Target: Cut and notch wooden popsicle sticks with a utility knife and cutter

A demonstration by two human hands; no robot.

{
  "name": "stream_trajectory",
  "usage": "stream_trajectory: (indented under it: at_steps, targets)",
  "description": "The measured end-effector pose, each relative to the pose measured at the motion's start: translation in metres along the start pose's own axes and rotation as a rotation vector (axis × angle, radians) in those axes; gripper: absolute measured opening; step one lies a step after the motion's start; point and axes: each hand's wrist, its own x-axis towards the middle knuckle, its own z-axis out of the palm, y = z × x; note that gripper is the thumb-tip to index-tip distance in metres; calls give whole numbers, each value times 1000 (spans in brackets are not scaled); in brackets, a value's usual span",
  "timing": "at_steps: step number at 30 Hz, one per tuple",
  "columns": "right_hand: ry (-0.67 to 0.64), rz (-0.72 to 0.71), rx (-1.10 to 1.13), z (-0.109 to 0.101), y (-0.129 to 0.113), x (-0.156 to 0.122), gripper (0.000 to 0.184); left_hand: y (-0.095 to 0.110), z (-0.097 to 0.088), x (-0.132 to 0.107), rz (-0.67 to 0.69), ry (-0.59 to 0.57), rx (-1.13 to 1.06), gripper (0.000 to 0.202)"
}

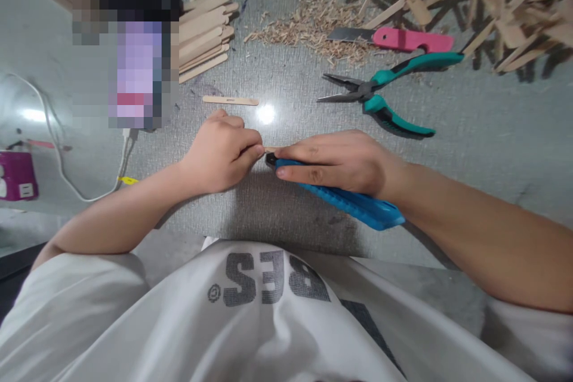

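My left hand (226, 152) is closed, with thumb and fingers pinched on a wooden craft stick (270, 149). Only a short piece of that stick shows between my hands. Wrapped round a blue utility knife (358, 206), my right hand (340, 161) rests just to the right, its fingertips close to the stick. The knife's black tip lies by the stick; its blade cannot be made out. Above my left hand, another craft stick (230, 100) with a small dark mark lies flat on the grey table (286, 209).
Beyond my hands lie teal-handled pliers (367, 91), jaws apart, and a pink folding knife (412, 40) with its blade out. Wood shavings (299, 27) and a heap of sticks (505, 6) spread at the back. Stacked sticks (203, 36) sit beside a blurred phone (138, 65) on a white cable (62, 173).
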Motion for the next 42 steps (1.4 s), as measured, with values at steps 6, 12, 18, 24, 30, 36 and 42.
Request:
stream_trajectory:
  at_steps: [6,12,18,24,30,36,42]
  targets:
    - [-36,-59,-67,-4,1,3,35,-5,0,2,54,-20,-4,39]
    - [-23,165,109,-7,-9,10,45,-4,-1,4,45,-34,-20,39]
    - [-131,314,209,-8,-10,12,58,-2,-2,5,35,-37,-36,37]
    - [-146,301,229,-10,-9,12,52,-4,-1,4,34,-29,-56,37]
    - [-135,292,236,-10,-8,12,56,-5,-2,4,34,-45,-47,39]
    - [-33,60,120,-3,1,6,41,-8,-1,3,73,-22,-43,40]
    - [-48,-108,-37,-16,-2,10,36,-12,-1,3,141,-18,-132,40]
